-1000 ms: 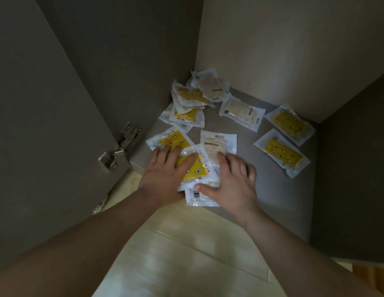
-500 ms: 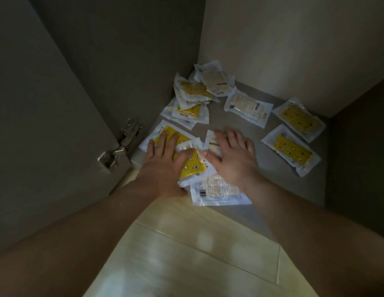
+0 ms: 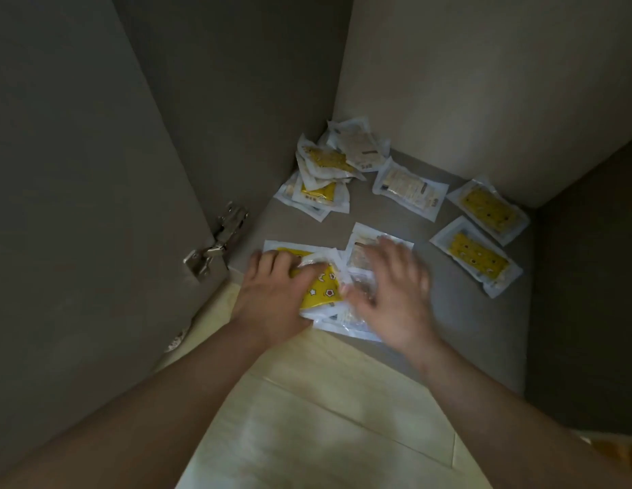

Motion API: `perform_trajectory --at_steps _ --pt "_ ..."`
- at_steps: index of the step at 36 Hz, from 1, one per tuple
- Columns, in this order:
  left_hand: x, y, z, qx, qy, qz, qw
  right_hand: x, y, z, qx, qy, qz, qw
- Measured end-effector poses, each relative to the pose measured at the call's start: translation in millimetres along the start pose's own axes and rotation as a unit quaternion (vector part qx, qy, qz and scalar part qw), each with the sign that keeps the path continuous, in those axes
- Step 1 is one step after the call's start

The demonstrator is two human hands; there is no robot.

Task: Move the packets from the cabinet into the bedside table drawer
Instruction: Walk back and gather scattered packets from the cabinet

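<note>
Several white-edged packets lie on the grey cabinet floor (image 3: pixel 385 220). My left hand (image 3: pixel 272 298) rests with straight fingers on a yellow packet (image 3: pixel 289 252), its thumb across a second yellow star-printed packet (image 3: pixel 323 291). My right hand (image 3: pixel 392 294), blurred and with fingers spread, lies over a pale packet (image 3: pixel 360 248) and clear ones near the front edge. A heap of packets (image 3: pixel 325 174) fills the back left corner. Another pale packet (image 3: pixel 409 188) and two yellow packets (image 3: pixel 489 210) (image 3: pixel 478 257) lie to the right.
The cabinet door (image 3: pixel 95 206) stands open at the left with its metal hinge (image 3: pixel 215 241) close to my left hand. Beige cabinet walls close the back and right. Pale wooden flooring (image 3: pixel 325 418) lies below the cabinet's front edge.
My right hand has slid back from the pale packet towards the front edge and is blurred with motion. My left hand stays on the yellow packets.
</note>
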State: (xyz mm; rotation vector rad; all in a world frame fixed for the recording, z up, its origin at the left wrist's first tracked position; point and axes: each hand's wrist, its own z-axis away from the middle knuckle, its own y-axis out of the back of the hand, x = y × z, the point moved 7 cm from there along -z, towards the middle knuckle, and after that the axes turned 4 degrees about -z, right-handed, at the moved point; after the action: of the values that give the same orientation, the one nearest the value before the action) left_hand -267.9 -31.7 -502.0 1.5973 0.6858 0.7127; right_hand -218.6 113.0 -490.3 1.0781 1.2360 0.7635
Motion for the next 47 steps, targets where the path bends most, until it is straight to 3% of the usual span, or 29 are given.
perform_trajectory --at_steps 1,3,6,10,14,20,23,25,28,32,34,36,39,43,47 --pt "0.9 0.5 0.1 0.004 -0.002 0.001 1.0 -1.9 -12.5 7.4 -0.096 0.031 0.036 0.994" --pt "2.4 2.9 -0.4 -0.029 -0.009 -0.003 1.0 5.2 -23.1 12.0 -0.209 0.051 0.092 0.972" --pt "-0.3 0.1 -1.9 -0.104 0.001 -0.002 0.995 14.8 -18.9 1.8 -0.238 0.051 0.127 0.962" --pt "2.4 -1.0 0.4 -0.115 0.011 -0.012 0.993 6.1 -17.9 -3.7 -0.238 0.031 0.117 0.964" --pt "6.3 7.9 7.6 -0.059 0.01 -0.037 0.997 -10.5 -22.2 7.3 -0.163 0.011 0.094 0.982" --pt "2.8 24.8 31.0 0.052 -0.021 -0.041 0.998 -26.2 -26.1 41.8 0.084 0.082 0.127 0.985" --pt "-5.8 25.7 39.3 0.04 0.003 -0.011 0.999 -30.1 -15.9 45.8 0.175 0.119 0.137 0.968" --pt "-8.9 28.7 46.5 0.029 0.03 0.019 0.999 -35.2 -11.4 48.1 0.183 0.133 0.13 0.965" --pt "-13.6 23.4 62.9 -0.067 0.111 0.109 0.985 -46.4 -0.4 50.9 0.164 0.13 0.106 0.972" --pt "-12.4 35.0 92.1 -0.144 0.234 0.271 0.922 -65.6 22.3 57.6 0.105 0.081 0.097 0.986" --pt "-8.8 47.5 107.8 -0.192 0.292 0.343 0.872 -74.8 32.9 63.7 0.015 0.033 0.036 0.999" --pt "-2.2 60.3 126.4 -0.252 0.339 0.425 0.801 -75.9 35.0 77.4 -0.1 -0.069 -0.093 0.988" --pt "8.1 104.2 151.3 -0.289 0.377 0.479 0.738 -82.1 59.3 107.0 -0.091 -0.253 -0.344 0.9" --pt "13.5 178.6 184.7 -0.267 0.442 0.528 0.675 -104.7 114.0 154.0 -0.078 -0.403 -0.489 0.77" --pt "19.4 266.1 212.6 -0.224 0.509 0.565 0.61 -137.5 185.0 192.6 -0.098 -0.43 -0.519 0.733"
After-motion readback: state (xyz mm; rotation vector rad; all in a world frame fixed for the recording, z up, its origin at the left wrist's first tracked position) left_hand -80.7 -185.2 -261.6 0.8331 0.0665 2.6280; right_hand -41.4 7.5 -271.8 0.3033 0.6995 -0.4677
